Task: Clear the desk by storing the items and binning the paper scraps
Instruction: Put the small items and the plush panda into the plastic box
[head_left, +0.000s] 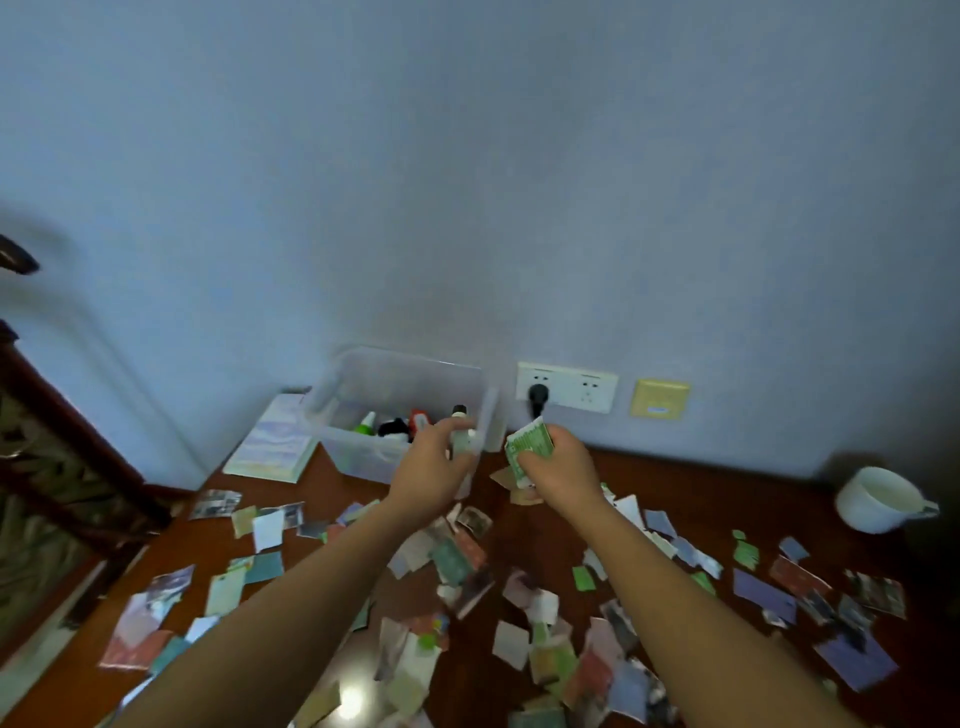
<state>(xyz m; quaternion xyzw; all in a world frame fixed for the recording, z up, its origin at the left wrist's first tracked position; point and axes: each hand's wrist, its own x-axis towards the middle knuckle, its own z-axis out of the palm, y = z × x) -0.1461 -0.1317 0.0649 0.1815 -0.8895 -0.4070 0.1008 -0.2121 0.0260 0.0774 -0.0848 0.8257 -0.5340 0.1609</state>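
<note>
My left hand (434, 470) grips a pale tube with a dark cap (460, 431) at the near right corner of a clear plastic storage box (363, 457). The box stands against the wall and holds a green-tipped bottle, a black item and a red item. My right hand (558, 467) grips a green printed paper scrap (527, 447) just right of the box. Several paper scraps (457, 561) of many colours lie scattered over the dark wooden desk (675, 483), beneath and around both forearms.
A notebook (272, 441) lies left of the box by the wall. A white mug (878, 499) lies tilted at the desk's far right. A wall socket (569, 387) with a black plug and a yellow plate (660, 398) sit behind. Dark carved furniture (47, 467) stands on the left.
</note>
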